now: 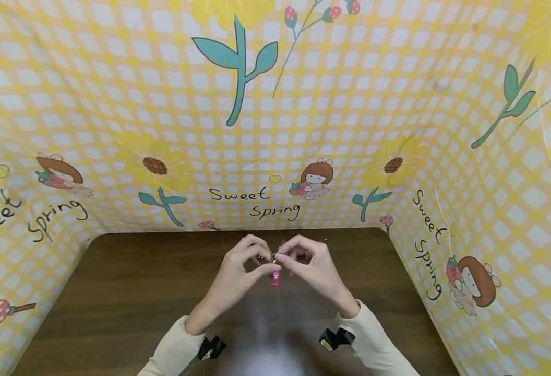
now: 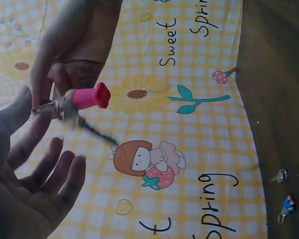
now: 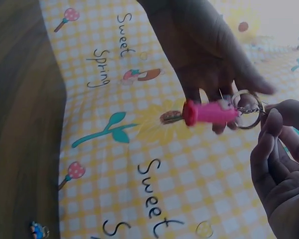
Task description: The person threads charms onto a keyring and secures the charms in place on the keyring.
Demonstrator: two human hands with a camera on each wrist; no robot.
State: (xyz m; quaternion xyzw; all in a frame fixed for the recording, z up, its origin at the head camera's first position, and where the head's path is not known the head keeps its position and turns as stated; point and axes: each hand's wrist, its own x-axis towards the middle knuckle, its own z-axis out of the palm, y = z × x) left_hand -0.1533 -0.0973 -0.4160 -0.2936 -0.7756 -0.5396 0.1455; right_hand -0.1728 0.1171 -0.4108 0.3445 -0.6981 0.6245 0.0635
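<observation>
Pale sleeves [image 1: 174, 344] in the foreground; both hands at a key ring [image 3: 245, 127] with a pink charm [image 3: 212, 112].
The key ring is above the dark table [image 1: 130, 297], between the fingertips of the two hands. The right hand [image 1: 315, 266] pinches its edge between thumb and fingers, the fingers curled. The left hand [image 1: 238, 269] is narrow at the tips, thumb and index finger pinching the metal; its remaining fingers are loosely bent and apart. The pink charm hangs from a short chain [image 3: 246, 108]. A dark strip [image 2: 97, 132] beside it is blurred. In the left wrist view, a blue figure [image 2: 288, 204] and a small round metal item [image 2: 282, 176] lie on the table near each other, apart from the hands. A checked cloth [image 1: 350, 104] stands behind the table.
</observation>
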